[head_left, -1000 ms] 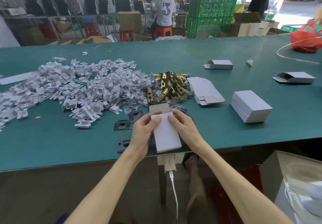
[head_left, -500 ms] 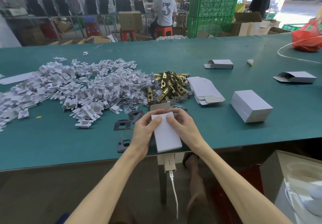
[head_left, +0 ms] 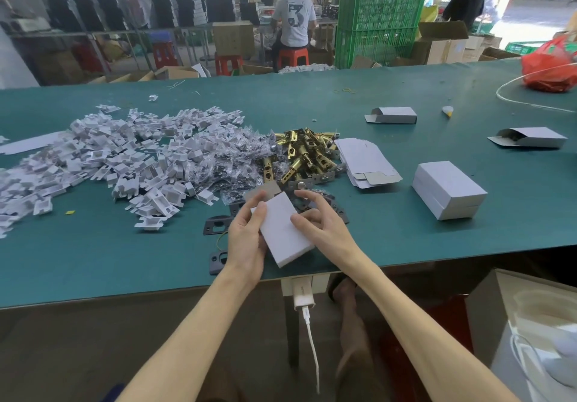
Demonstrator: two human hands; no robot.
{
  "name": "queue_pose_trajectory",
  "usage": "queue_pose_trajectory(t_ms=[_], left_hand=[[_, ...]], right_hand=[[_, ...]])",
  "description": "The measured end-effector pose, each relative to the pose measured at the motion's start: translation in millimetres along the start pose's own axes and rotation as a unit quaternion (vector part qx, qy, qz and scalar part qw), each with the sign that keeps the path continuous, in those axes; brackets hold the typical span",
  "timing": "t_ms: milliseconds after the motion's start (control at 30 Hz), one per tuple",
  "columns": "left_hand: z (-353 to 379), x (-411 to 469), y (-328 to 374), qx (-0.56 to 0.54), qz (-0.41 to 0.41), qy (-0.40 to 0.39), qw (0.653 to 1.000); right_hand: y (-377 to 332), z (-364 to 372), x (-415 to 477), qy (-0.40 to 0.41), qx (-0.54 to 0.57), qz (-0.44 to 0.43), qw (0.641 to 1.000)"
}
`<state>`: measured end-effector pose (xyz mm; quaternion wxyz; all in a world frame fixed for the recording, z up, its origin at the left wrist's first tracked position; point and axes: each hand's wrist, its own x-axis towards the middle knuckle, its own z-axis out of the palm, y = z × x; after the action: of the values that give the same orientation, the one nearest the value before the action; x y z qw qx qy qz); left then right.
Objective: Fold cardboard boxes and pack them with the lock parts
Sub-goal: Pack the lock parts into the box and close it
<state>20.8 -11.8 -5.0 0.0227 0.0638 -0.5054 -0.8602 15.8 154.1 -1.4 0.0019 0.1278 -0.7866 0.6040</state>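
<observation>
A small white cardboard box (head_left: 282, 229) sits tilted between my hands near the table's front edge, its brown end flap (head_left: 265, 191) open at the far end. My left hand (head_left: 245, 242) grips its left side, thumb on top. My right hand (head_left: 321, 225) touches the right edge with its thumb, the fingers spread and lifted off. Brass lock latches (head_left: 304, 154) lie in a heap just beyond. Dark strike plates (head_left: 215, 225) lie under and left of the box.
A wide pile of white card inserts (head_left: 125, 164) and bagged screws (head_left: 231, 164) covers the left of the green table (head_left: 93, 261). Flat box blanks (head_left: 365, 164), two stacked closed boxes (head_left: 448, 190) and two open boxes (head_left: 393, 115) (head_left: 530, 137) lie to the right. A red bag (head_left: 552, 67) sits far right.
The box has turned, its far end swinging left and lifting. My right hand's fingers have come off the box top and spread apart.
</observation>
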Motion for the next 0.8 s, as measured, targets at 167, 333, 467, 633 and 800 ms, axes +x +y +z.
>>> queue_pose_trajectory(t_ms=[167,333,467,633,800], left_hand=[[3,-1,-1,0.012,0.016,-0.006,1.0],[3,-2,-3,0.051,0.055,-0.034,0.997],[3,-2,-5,0.079,0.069,-0.047,0.993],[6,-3,-8,0.165,0.08,-0.031,0.983],[8,-5,-6,0.192,0.082,-0.027,0.978]], right_hand=[[-4,-4,-2,-0.002,0.041,-0.012,0.999],[-7,-10,-5,0.026,0.171,0.003,0.985],[-7,-12,-6,0.042,0.2,0.021,0.979],[-6,-12,-6,0.044,0.192,0.032,0.98],[-5,-12,-6,0.043,0.188,0.018,0.981]])
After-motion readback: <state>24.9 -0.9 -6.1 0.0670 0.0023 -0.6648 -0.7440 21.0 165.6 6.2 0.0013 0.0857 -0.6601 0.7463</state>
